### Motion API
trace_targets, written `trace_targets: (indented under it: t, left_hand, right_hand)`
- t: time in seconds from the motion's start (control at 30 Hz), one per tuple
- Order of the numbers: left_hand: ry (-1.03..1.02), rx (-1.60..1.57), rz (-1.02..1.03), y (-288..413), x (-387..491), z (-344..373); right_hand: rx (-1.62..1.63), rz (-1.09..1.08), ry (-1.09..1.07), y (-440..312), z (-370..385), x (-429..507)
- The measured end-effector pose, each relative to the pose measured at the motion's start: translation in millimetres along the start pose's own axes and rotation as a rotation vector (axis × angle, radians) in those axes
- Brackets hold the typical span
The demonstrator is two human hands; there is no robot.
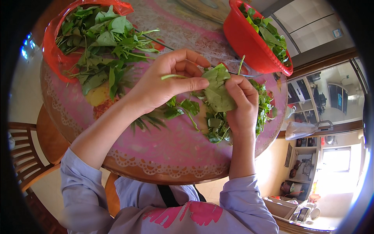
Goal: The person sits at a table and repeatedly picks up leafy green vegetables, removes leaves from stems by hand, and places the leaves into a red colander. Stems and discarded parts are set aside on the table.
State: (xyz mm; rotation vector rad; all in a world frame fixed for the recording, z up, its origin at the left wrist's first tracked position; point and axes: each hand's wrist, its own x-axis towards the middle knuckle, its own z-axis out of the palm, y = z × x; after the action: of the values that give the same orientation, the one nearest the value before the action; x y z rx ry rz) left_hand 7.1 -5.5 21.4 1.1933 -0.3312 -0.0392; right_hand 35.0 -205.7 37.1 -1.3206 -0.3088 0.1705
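Both my hands are raised over the round table, with a broad green leaf [217, 87] between them. My left hand [178, 76] has its thumb tip at the leaf's left edge, and a pale green stem [173, 76] sticks out between its thumb and fingers. My right hand [243, 101] pinches the leaf's right side between thumb and curled fingers. Another thin stem [241, 65] stands up just behind those fingers. Below and partly behind my right hand lies a pile of loose green leaves [217, 127]. A small leafy sprig [187, 109] rests to the pile's left.
A red plastic bag [55, 65] at the back left holds stemmed leafy greens [108, 38] that spill onto the table. A red plastic basin [248, 38] at the back right contains leaves. The lace-patterned table cover [163, 152] reaches near the front edge. A wooden chair [29, 149] stands left.
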Motion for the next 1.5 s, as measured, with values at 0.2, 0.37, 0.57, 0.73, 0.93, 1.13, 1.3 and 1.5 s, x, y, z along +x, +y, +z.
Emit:
trace_targets:
  t: [0.2,0.37,0.57,0.73,0.93,1.13,1.3,1.5]
  left_hand:
    - [0.084,0.138,-0.002,0,-1,2]
    - [0.083,0.229,0.062,-1,-2,4]
    - [0.075,0.335,0.090,-2,-3,6]
    - [0.118,0.290,0.074,-3,0,1]
    - [0.141,0.255,0.064,-3,1,1]
    - [0.089,0.178,0.060,-5,0,-1]
    - [0.148,0.100,0.153,-11,4,-3]
    - [0.166,0.182,0.189,-29,13,-10]
  right_hand:
    - [-0.005,-0.009,-0.117,-4,-8,0]
    - [-0.167,-0.028,-0.095,-4,1,0]
    - [-0.778,-0.395,0.107,5,-2,5]
    - [-0.785,-0.421,0.286,-4,-19,12]
    - [-1.037,-0.387,0.101,-6,-22,14]
    - [-0.787,-0.462,-0.123,1,-9,7]
    - [-0.490,-0.346,0.205,-12,-20,10]
    - [-0.341,-0.527,0.414,-80,-58,83]
